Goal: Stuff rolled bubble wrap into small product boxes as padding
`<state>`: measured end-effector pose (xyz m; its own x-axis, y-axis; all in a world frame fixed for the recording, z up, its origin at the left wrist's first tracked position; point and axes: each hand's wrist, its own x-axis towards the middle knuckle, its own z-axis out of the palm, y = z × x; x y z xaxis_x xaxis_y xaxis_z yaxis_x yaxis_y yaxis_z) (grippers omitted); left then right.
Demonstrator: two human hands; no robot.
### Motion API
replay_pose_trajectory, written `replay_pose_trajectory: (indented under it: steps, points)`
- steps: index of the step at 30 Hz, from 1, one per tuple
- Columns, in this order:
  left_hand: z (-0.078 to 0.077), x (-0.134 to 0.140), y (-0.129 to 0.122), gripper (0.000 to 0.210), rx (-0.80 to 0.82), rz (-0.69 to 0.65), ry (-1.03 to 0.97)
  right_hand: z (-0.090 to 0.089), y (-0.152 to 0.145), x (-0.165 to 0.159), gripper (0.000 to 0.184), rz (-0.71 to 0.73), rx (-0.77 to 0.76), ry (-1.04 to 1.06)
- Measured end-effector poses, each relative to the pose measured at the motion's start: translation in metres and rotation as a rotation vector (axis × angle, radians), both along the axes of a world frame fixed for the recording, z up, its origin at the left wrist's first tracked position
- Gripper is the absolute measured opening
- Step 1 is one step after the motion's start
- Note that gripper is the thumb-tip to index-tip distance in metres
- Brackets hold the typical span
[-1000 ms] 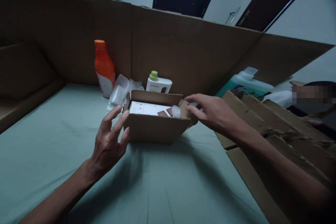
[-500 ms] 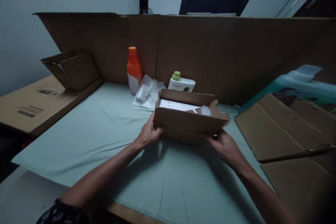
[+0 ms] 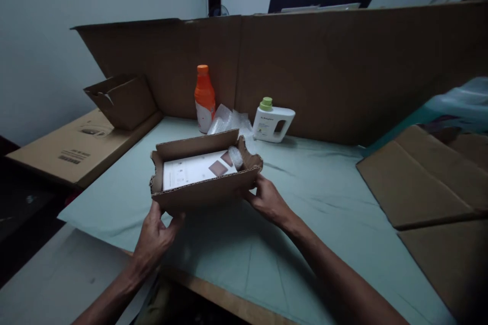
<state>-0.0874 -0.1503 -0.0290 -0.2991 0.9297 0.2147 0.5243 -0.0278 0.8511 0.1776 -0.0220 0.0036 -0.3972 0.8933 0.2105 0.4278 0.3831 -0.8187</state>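
Note:
Between my hands is an open cardboard box (image 3: 206, 190), tilted so that its inside shows. My left hand (image 3: 154, 233) grips its near left corner from below, and my right hand (image 3: 269, 200) grips its near right end. Some fingers are hidden under the box. In it lies a white printed box or card (image 3: 183, 170) with brown squares on it, and a piece of bubble wrap (image 3: 235, 156) sits at its right end. Behind the box are more bubble wrap (image 3: 226, 119), an orange bottle (image 3: 205, 94) and a white jug with a green cap (image 3: 272, 124).
Tall cardboard panels (image 3: 305, 61) stand along the back of the table (image 3: 324, 177), which has a pale green cloth. A flat carton (image 3: 76, 147) carries a smaller open box (image 3: 127, 104) on the left. Folded cardboard (image 3: 415, 183) and a teal container (image 3: 412, 117) are at the right.
Both hands have carried the box left and towards me, turning and tilting it so more of its contents shows. The white jug is now uncovered. The camera view has shifted slightly.

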Motion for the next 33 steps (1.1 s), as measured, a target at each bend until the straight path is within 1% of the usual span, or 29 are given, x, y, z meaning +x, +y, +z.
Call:
replay_pose_trajectory:
  steps: [2,4,7,9,11,13,15,16,17,19,21,23,25,26,28,30,31,33]
  points:
    - [-0.007,-0.012,-0.005,0.055,-0.036,0.009,-0.019,-0.006,0.008,-0.005,0.030,0.044,-0.001,-0.024]
    - [-0.011,-0.026,-0.003,0.058,-0.064,-0.016,0.001,-0.014,0.010,0.000,0.038,0.065,0.013,-0.032]
    - [-0.014,-0.048,0.014,0.071,-0.085,-0.101,0.069,-0.030,0.008,0.012,0.054,0.054,0.008,-0.022]
    - [-0.014,-0.062,0.031,0.083,-0.088,-0.219,0.051,-0.043,0.006,0.016,0.060,0.038,-0.008,-0.023]
    - [-0.015,-0.070,0.049,0.096,-0.093,-0.361,-0.004,-0.056,0.006,0.014,0.059,0.017,-0.039,-0.045]
    - [-0.017,-0.075,0.065,0.110,-0.092,-0.457,-0.063,-0.063,0.008,0.009,0.055,-0.023,-0.089,-0.078]
    - [-0.020,-0.079,0.076,0.123,-0.079,-0.480,-0.122,-0.064,0.014,0.000,0.052,-0.065,-0.130,-0.104]
    - [-0.022,-0.081,0.079,0.129,-0.062,-0.462,-0.147,-0.062,0.019,-0.006,0.051,-0.074,-0.134,-0.109]
    - [-0.024,-0.085,0.080,0.131,-0.044,-0.431,-0.165,-0.059,0.025,-0.015,0.049,-0.072,-0.124,-0.107]
    - [-0.029,-0.100,0.077,0.131,-0.006,-0.325,-0.171,-0.050,0.041,-0.041,0.043,-0.024,-0.078,-0.078]
    - [-0.033,-0.125,0.069,0.125,0.030,-0.144,-0.162,-0.039,0.061,-0.081,0.040,0.075,-0.023,-0.012]
    - [-0.035,-0.158,0.060,0.112,0.061,0.097,-0.175,-0.026,0.083,-0.137,0.045,0.198,0.018,0.064]
    - [-0.031,-0.194,0.053,0.102,0.105,0.305,-0.197,-0.012,0.101,-0.202,0.058,0.298,0.043,0.117]
    - [-0.027,-0.212,0.051,0.099,0.132,0.376,-0.200,-0.005,0.107,-0.235,0.068,0.363,0.054,0.161]
    - [-0.016,-0.243,0.049,0.097,0.219,0.474,-0.179,0.006,0.112,-0.294,0.082,0.417,0.108,0.209]
    - [-0.005,-0.269,0.052,0.095,0.332,0.553,-0.147,0.008,0.106,-0.335,0.087,0.462,0.154,0.202]
    - [0.000,-0.281,0.056,0.093,0.379,0.581,-0.134,0.006,0.101,-0.347,0.087,0.489,0.171,0.189]
    - [0.005,-0.302,0.066,0.093,0.409,0.619,-0.114,-0.008,0.091,-0.352,0.084,0.543,0.173,0.154]
